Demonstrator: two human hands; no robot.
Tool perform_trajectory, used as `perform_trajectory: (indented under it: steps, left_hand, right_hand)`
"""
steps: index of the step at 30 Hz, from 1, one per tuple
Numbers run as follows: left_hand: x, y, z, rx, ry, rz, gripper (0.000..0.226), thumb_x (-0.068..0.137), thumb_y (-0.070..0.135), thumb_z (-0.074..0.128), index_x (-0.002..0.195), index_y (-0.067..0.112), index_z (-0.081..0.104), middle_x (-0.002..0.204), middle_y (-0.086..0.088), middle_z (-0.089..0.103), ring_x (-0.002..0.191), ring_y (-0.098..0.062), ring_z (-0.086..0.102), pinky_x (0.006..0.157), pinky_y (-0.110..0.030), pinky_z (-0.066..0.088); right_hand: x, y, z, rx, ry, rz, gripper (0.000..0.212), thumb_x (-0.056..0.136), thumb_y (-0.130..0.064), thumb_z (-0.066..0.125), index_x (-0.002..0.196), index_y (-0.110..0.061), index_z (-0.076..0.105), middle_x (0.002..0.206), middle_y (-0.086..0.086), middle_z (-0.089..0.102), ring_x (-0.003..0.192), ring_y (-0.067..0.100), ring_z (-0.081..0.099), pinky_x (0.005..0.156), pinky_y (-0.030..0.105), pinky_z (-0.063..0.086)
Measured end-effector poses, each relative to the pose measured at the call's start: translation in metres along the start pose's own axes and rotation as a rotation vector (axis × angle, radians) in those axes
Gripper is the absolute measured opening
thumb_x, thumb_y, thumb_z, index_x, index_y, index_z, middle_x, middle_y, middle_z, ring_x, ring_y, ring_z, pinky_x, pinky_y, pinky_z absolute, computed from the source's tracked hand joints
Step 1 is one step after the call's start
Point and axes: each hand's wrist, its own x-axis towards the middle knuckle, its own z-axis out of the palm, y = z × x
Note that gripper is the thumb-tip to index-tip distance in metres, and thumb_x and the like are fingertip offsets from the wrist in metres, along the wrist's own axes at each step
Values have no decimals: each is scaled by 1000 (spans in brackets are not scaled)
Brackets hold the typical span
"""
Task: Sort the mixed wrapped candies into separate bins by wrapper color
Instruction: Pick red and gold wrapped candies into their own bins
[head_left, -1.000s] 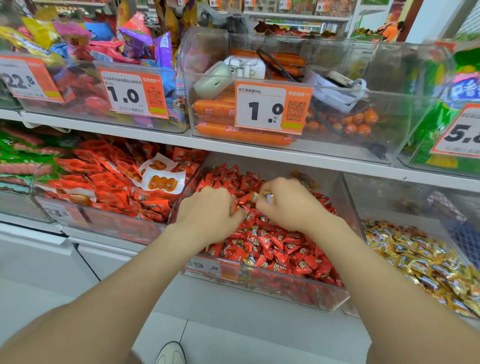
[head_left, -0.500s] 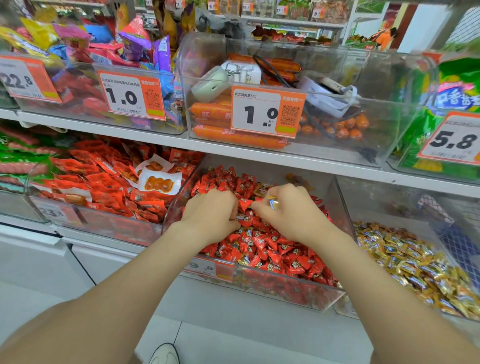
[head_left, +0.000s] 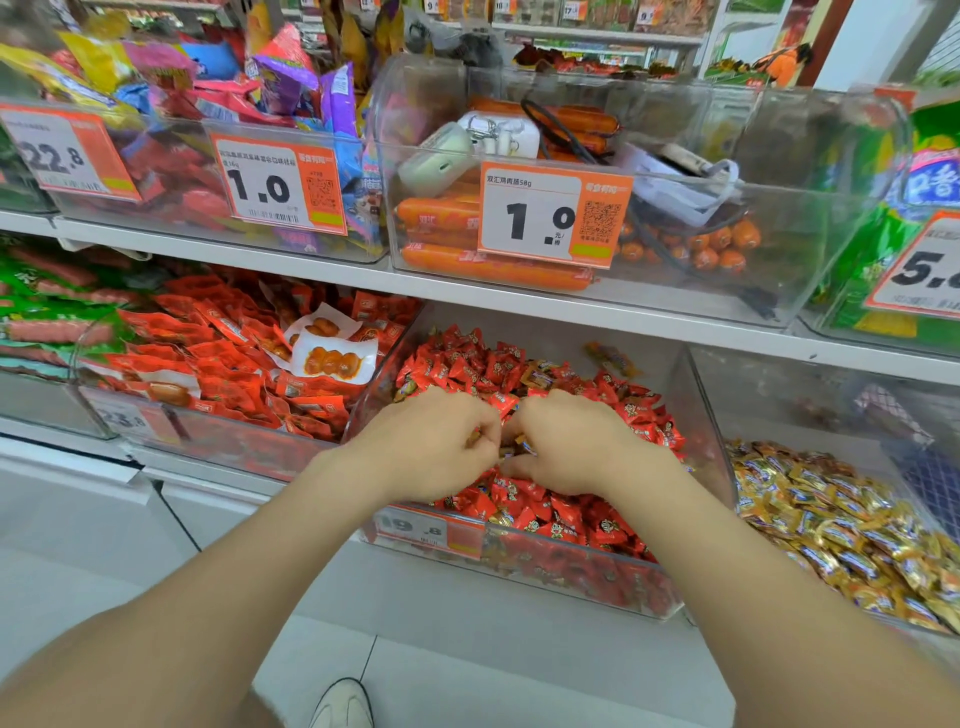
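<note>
Closer now, left hand (head_left: 434, 449) and right hand (head_left: 569, 447) nearly touch over the red candy bin (head_left: 700, 415). Right pinches one gold candy (head_left: 522, 448) between the two hands; left's curled grip is unclear.

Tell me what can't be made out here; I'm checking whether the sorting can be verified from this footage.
1. Head view: what the left hand and right hand hold; their own curled fingers hide it.
2. Head view: red candies under both hands, covered by them.
3. Head view: the gold candies run off the right edge.
4. Head view: the price tag below the red candies, digits blurred.
</note>
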Motion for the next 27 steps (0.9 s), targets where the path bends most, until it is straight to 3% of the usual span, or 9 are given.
perform_trajectory:
  steps: [4,9,11,14,17,21,23,25,27]
  left_hand:
    - [4,4,7,181,-89,-22,13,88,48,71,91,37,77,84,14,68,86,-13,63,68,-31,48]
    - [10,-1,5,272,-162,-61,38,81,54,82,115,41,74,110,13,66,107,-16,60,73,-36,48]
    - [11,0,6,284,-193,-52,46,80,56,83,122,41,70,118,10,66,113,-18,59,75,-37,49]
    - [11,5,6,303,-180,-53,41,79,53,85,115,38,73,107,9,64,113,-19,58,73,-36,45]
    - [11,11,9,355,-121,-68,29,78,45,84,103,33,74,96,7,62,103,-22,64,68,-34,42]
    - [9,12,11,431,-118,-110,54,76,61,84,117,30,68,112,-2,64,106,-28,65,72,-36,44]
    - [8,12,10,457,-109,-122,53,78,59,84,119,30,67,116,-3,64,108,-28,66,73,-35,42]
    - [6,12,7,463,-100,-121,42,82,54,82,115,32,68,116,-1,65,106,-27,66,73,-35,42]
    - [5,11,5,440,-104,-107,33,84,51,80,110,34,70,109,1,62,104,-26,65,72,-35,41]
  right_hand:
    - [3,1,4,64,16,19,35,84,-57,79,111,-36,71,99,-4,61,103,25,61,72,34,40]
    - [-3,7,1,278,75,65,27,83,-42,68,90,-16,64,79,4,64,83,29,64,65,41,54]
    - [-9,10,-8,377,145,96,26,83,-41,65,83,-16,60,71,6,65,72,27,61,62,42,50]
    - [-20,13,-19,505,210,117,24,82,-38,67,75,-17,57,67,8,64,63,21,53,57,38,45]
    - [-29,11,-19,575,221,118,25,80,-35,69,74,-14,59,57,5,59,52,15,46,52,32,39]
    - [-33,6,-15,563,228,86,27,77,-32,73,75,-11,56,49,-5,48,48,12,36,55,36,43]
    - [-33,5,-15,566,212,52,18,77,-29,73,80,-17,59,54,-7,54,49,10,41,57,35,41]
    - [-33,2,-15,548,125,-9,8,80,-27,69,88,-29,69,69,-11,67,57,4,56,65,30,47]
    - [-33,0,-10,470,41,-72,17,83,-25,64,89,-31,78,75,-16,72,63,4,64,78,31,56]
